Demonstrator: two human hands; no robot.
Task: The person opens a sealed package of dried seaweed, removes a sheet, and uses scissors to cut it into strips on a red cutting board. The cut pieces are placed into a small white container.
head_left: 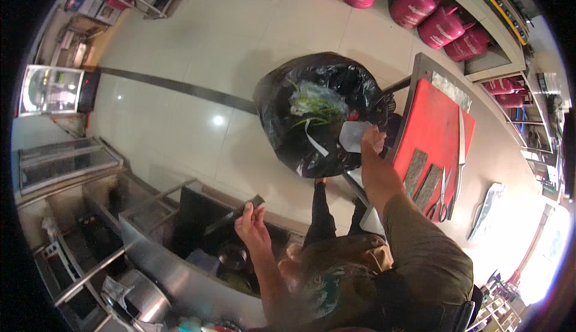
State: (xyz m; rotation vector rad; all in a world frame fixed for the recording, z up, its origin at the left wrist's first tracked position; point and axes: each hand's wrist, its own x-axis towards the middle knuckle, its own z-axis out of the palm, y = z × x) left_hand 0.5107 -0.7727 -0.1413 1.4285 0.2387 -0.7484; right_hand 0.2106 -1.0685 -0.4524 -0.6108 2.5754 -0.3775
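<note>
My right hand [373, 140] stretches out over a bin lined with a black plastic bag [279, 119], its fingers closed on a flat white sheet [354, 137], paper or plastic. Green vegetable scraps [318, 105], clear film and a white strip [316, 138] lie in the bag. Lower and to the left, my left hand [253, 229] pinches a small dark flat piece [257, 200]; it resembles the dark strips [415, 172] on the red cutting board [429, 128]. Scissors [443, 197] and a long knife [461, 140] lie by those strips.
The board rests on a grey counter [480, 170] at my right, with a package [486, 211] beyond it. Pink gas cylinders [414, 5] stand at the back. On my left are a steel sink unit [153, 260] and a large pot [144, 296].
</note>
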